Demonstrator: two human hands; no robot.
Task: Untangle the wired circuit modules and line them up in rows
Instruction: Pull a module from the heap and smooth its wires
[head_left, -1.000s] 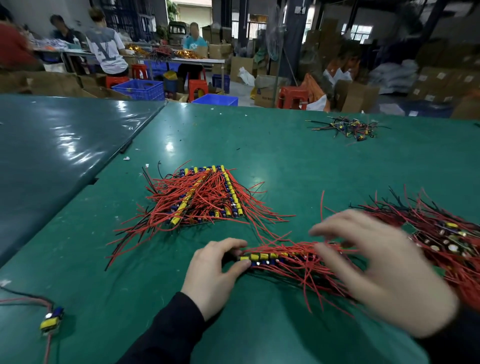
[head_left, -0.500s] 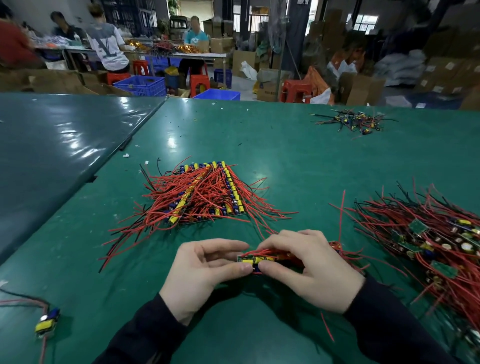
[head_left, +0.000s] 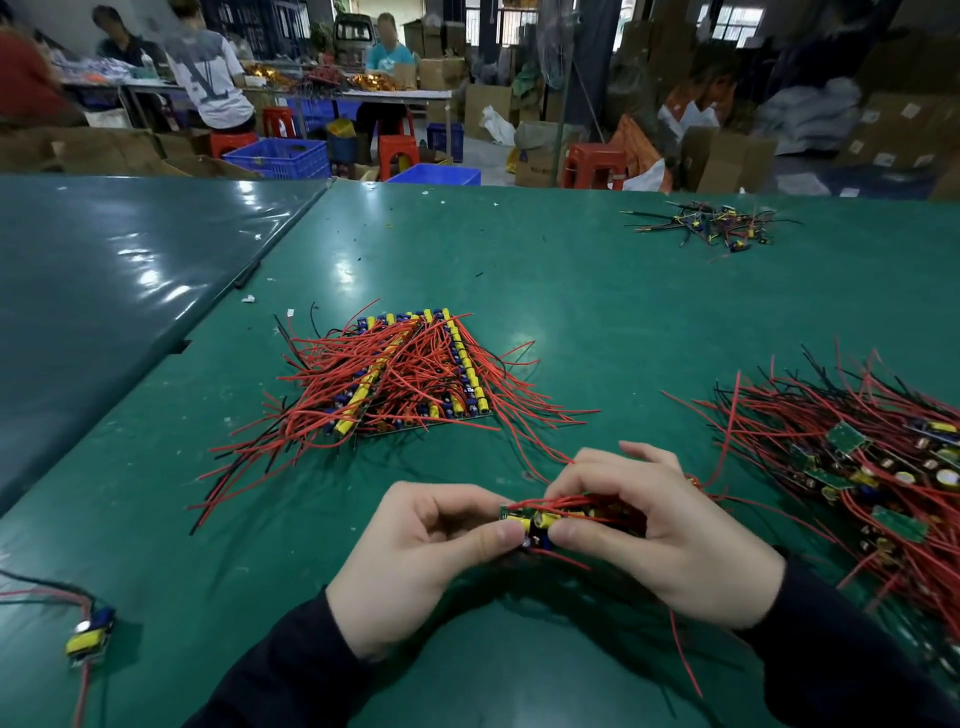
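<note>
A short row of small circuit modules (head_left: 550, 514) with yellow capacitors and red wires is held between both hands just above the green table (head_left: 597, 322). My left hand (head_left: 415, 556) pinches its left end with thumb and fingers. My right hand (head_left: 670, 540) grips the rest, fingers curled over the red wires. Beyond them lies a lined-up block of modules (head_left: 410, 374) in rows, red and black wires fanned out. A tangled heap of modules (head_left: 872, 467) lies to the right.
A single loose module (head_left: 91, 636) with wires lies at the near left. A small far pile of dark-wired modules (head_left: 711, 223) sits at the back right. A second, darker table (head_left: 104, 291) adjoins on the left. People work at benches among crates and boxes behind.
My right hand came in from the tangled heap and closed over the row. Both hands have drawn the row together and raised it slightly off the table.
</note>
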